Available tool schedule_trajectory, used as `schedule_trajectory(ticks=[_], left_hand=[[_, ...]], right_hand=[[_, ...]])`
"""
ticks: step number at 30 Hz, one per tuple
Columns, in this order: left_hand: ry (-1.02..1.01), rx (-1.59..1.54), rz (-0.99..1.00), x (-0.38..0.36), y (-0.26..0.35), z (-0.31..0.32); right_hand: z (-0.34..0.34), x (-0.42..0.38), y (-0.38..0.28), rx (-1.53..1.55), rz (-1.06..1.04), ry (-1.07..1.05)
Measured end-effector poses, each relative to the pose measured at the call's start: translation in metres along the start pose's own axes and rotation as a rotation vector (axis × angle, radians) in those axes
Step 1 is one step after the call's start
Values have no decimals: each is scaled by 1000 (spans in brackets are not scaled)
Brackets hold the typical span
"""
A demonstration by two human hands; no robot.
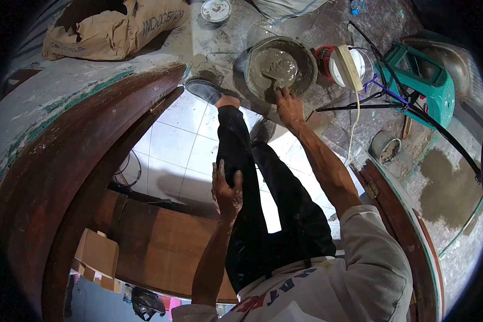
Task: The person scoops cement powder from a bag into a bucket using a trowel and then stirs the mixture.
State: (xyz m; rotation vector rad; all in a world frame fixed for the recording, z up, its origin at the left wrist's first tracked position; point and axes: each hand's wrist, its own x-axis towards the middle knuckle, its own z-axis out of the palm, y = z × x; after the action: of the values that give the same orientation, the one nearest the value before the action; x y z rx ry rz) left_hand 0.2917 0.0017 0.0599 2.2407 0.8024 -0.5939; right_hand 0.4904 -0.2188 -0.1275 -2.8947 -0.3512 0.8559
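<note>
My right hand (pixel 290 107) reaches down into a round pan of wet grey mortar (pixel 300 53) on the floor and grips a trowel (pixel 280 80) whose blade lies in the mix. My left hand (pixel 226 190) rests flat on my left knee, fingers spread over the black trouser leg (pixel 241 161). My left foot in a grey shoe (pixel 203 88) stands just left of the pan. I am bent over in a doorway with a dark wooden frame (pixel 91 134).
A brown cement sack (pixel 112 27) lies at the top left. A small white bowl (pixel 216 9) sits behind the pan. A clear bucket with a white handle (pixel 349 64), a green plastic stool (pixel 424 75), a small tin (pixel 385 147) and a black cable are at the right. Cardboard boxes (pixel 96 252) sit lower left.
</note>
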Motion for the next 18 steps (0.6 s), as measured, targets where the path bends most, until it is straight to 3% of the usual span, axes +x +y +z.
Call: schedule_trajectory(ticks=[8, 11, 14, 18], left_hand=[[14, -24, 23, 1, -4, 1], [7, -17, 16, 0, -5, 4], [10, -14, 23, 0, -9, 5], [30, -20, 58, -2, -12, 7]], right_hand=[[-63, -40, 22, -14, -9, -68], [-77, -20, 40, -76, -7, 160], [-54, 30, 58, -119, -35, 230], [-17, 35, 54, -200, -13, 178]])
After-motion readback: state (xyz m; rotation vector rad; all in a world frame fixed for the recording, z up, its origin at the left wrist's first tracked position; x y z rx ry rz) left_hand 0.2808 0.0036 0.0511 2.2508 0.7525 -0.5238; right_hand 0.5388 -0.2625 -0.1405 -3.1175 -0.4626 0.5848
